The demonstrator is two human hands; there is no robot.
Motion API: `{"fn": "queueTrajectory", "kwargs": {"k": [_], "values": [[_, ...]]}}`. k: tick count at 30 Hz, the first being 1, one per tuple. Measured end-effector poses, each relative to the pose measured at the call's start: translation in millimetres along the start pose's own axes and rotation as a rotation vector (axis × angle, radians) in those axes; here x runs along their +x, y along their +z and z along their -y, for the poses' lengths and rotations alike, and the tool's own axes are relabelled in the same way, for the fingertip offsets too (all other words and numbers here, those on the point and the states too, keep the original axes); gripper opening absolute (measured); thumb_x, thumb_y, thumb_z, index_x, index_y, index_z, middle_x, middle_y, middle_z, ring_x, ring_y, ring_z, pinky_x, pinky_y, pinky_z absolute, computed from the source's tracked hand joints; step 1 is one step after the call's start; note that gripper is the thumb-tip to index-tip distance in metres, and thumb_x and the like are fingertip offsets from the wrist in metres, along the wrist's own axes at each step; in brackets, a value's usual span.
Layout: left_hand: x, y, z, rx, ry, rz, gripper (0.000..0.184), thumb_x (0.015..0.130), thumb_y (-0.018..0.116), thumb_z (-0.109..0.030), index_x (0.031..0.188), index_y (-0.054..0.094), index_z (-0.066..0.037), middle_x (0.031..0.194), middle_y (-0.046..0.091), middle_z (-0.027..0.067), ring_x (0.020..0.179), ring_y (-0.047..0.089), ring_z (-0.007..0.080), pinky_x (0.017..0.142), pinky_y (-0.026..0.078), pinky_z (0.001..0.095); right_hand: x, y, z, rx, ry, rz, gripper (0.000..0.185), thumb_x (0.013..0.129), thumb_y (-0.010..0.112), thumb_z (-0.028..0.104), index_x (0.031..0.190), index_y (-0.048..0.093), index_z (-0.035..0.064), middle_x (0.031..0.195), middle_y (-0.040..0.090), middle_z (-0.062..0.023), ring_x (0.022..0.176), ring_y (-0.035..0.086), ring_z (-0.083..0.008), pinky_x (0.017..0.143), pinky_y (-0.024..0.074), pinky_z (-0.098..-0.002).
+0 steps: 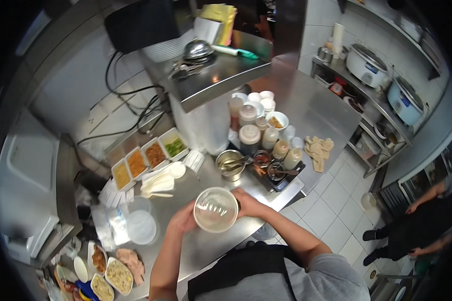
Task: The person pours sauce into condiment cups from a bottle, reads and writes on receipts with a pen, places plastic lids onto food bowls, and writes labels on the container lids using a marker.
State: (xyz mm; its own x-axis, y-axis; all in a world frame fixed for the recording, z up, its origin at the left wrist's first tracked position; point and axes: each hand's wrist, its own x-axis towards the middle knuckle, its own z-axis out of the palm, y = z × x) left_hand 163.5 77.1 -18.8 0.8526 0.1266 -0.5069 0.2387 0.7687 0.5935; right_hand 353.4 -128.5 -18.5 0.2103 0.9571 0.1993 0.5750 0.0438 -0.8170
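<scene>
Between my two hands is a round, clear-lidded container (216, 209), held over the front edge of the steel counter (178, 241). My left hand (185, 216) grips its left side, and my right hand (246, 203) grips its right side, fingers partly hidden behind it. Just beyond it stands a metal pot (231, 164) with utensils inside. White plastic spoons (158, 183) lie to the left, near a row of trays with chopped toppings (155, 153). A stack of clear round containers (141, 226) sits farther left.
Sauce bottles (249, 135) and a folded cloth (319, 150) are at the back right. A raised steel shelf (226, 75) overhangs the counter. Filled food dishes (119, 276) are at lower left. Another person (422, 226) stands at far right, near rice cookers (366, 65).
</scene>
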Motion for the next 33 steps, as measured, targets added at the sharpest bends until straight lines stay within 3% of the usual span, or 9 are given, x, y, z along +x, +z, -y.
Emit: {"fn": "queueTrajectory", "kwargs": {"k": [4, 6, 8, 12, 17, 18, 21, 24, 33], "values": [[-29, -20, 38, 0.023, -0.073, -0.061, 0.041, 0.094, 0.046, -0.03, 0.119, 0.052, 0.001, 0.118, 0.057, 0.0153, 0.107, 0.056, 0.0237, 0.09, 0.048, 0.0408, -9, -16, 25, 0.532, -0.065, 0.326, 0.099, 0.06, 0.085, 0.015, 0.137, 0.025, 0.0038, 0.121, 0.051, -0.011, 0.112, 0.048, -0.019, 0.092, 0.0419, -0.0345], [-39, -4, 46, -0.107, 0.015, -0.114, 0.047, 0.093, 0.046, -0.037, 0.122, 0.05, -0.001, 0.12, 0.055, 0.0166, 0.11, 0.055, 0.0269, 0.092, 0.046, 0.0439, -14, -20, 36, 0.826, 0.142, 0.466, 0.095, 0.059, 0.083, 0.009, 0.136, 0.028, 0.0038, 0.107, 0.056, -0.0115, 0.099, 0.054, -0.0164, 0.083, 0.0466, -0.0301], [-72, 56, 42, -0.381, 0.156, -0.094, 0.053, 0.092, 0.045, -0.043, 0.126, 0.047, -0.003, 0.124, 0.052, 0.0174, 0.112, 0.053, 0.0294, 0.094, 0.045, 0.0467, -9, -26, 41, 0.739, 0.094, 0.494, 0.091, 0.066, 0.08, 0.009, 0.138, 0.024, 0.0032, 0.106, 0.054, -0.0107, 0.098, 0.055, -0.0162, 0.081, 0.0476, -0.029], [-78, 60, 68, -0.248, 0.303, -0.201, 0.061, 0.09, 0.045, -0.05, 0.132, 0.04, -0.006, 0.131, 0.046, 0.0163, 0.118, 0.048, 0.0306, 0.098, 0.041, 0.0485, 0, -45, 53, 0.536, 0.171, 0.572, 0.084, 0.074, 0.075, 0.011, 0.138, 0.022, 0.0021, 0.1, 0.053, -0.0094, 0.094, 0.056, -0.0159, 0.079, 0.0482, -0.0298], [-61, 59, 84, -0.392, 0.518, -0.435, 0.057, 0.092, 0.041, -0.05, 0.13, 0.042, -0.007, 0.128, 0.05, 0.0124, 0.117, 0.049, 0.0265, 0.099, 0.04, 0.045, -9, -48, -3, 0.357, 0.123, 0.522, 0.074, 0.078, 0.072, 0.017, 0.138, 0.03, 0.0068, 0.119, 0.048, -0.0104, 0.102, 0.054, -0.0191, 0.084, 0.0467, -0.0342], [-60, 67, 80, -0.378, 0.551, -0.54, 0.058, 0.093, 0.039, -0.052, 0.13, 0.042, -0.007, 0.126, 0.051, 0.0117, 0.115, 0.05, 0.0261, 0.099, 0.039, 0.0434, -6, -51, -13, 0.36, 0.185, 0.61, 0.074, 0.077, 0.072, 0.016, 0.137, 0.03, 0.004, 0.125, 0.043, -0.0173, 0.102, 0.054, -0.0235, 0.084, 0.0481, -0.0366], [-38, 34, 103, 0.247, 0.764, -1.204, 0.061, 0.093, 0.043, -0.047, 0.134, 0.034, -0.003, 0.129, 0.046, 0.0158, 0.123, 0.04, 0.0281, 0.104, 0.029, 0.0414, -12, -47, -35, 0.466, 0.163, 0.776, 0.059, 0.077, 0.07, 0.012, 0.128, 0.043, 0.003, 0.119, 0.046, -0.0135, 0.1, 0.056, -0.0212, 0.081, 0.0486, -0.031], [-53, 67, 86, 0.401, 0.67, -1.817, 0.059, 0.093, 0.045, -0.043, 0.133, 0.035, 0.0, 0.132, 0.039, 0.0214, 0.125, 0.035, 0.031, 0.105, 0.026, 0.0396, -5, -38, -24, 0.432, 0.082, 0.907, 0.05, 0.079, 0.07, 0.012, 0.123, 0.049, 0.0024, 0.117, 0.048, -0.0124, 0.096, 0.058, -0.02, 0.08, 0.0483, -0.029], [-231, -36, 58, 0.37, 0.962, -1.967, 0.041, 0.091, 0.053, -0.024, 0.122, 0.047, 0.001, 0.116, 0.05, 0.0174, 0.104, 0.05, 0.024, 0.092, 0.039, 0.0329, 12, 7, 34, 0.623, 0.284, 1.087, 0.04, 0.083, 0.065, 0.008, 0.12, 0.051, 0.0005, 0.108, 0.056, -0.008, 0.093, 0.059, -0.0157, 0.082, 0.0477, -0.0274]]}}
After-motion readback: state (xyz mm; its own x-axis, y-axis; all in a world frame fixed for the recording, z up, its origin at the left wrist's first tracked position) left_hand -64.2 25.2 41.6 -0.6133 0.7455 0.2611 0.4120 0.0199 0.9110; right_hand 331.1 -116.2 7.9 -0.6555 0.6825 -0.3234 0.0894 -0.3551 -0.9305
